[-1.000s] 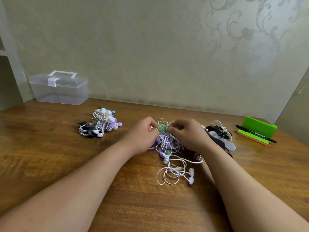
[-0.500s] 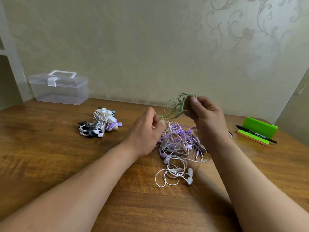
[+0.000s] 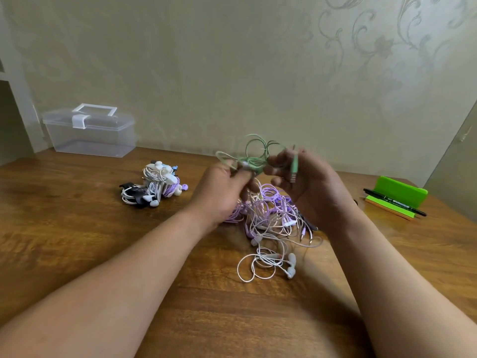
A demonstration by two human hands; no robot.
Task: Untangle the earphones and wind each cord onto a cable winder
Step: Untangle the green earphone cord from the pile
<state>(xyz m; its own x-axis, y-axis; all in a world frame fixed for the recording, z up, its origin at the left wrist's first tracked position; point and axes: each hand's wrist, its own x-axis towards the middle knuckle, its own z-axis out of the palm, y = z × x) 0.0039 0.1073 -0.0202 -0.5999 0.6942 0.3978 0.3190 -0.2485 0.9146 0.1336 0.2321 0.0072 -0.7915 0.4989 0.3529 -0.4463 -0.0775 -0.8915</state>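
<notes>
Both hands hold a green earphone cord (image 3: 255, 151) in loose loops above the table. My left hand (image 3: 222, 192) pinches one side of the bundle. My right hand (image 3: 309, 187) grips the other side, with the green plug hanging across its palm. Under the hands lies a tangle of purple earphones (image 3: 271, 213), with pale strands rising toward the green cord. A white earphone cord (image 3: 265, 264) lies in loops nearer to me. At the left sits a pile of wound earphones (image 3: 154, 187) in white, black and purple.
A clear plastic box (image 3: 90, 130) with a white handle stands at the back left by the wall. A green holder (image 3: 398, 193) with a black pen (image 3: 395, 202) in front of it sits at the right. The wooden table (image 3: 64, 241) reaches the wall.
Both hands lifted the green cord up off the tangle. My left hand has risen to take hold of the bundle, and the plug now hangs in my right hand.
</notes>
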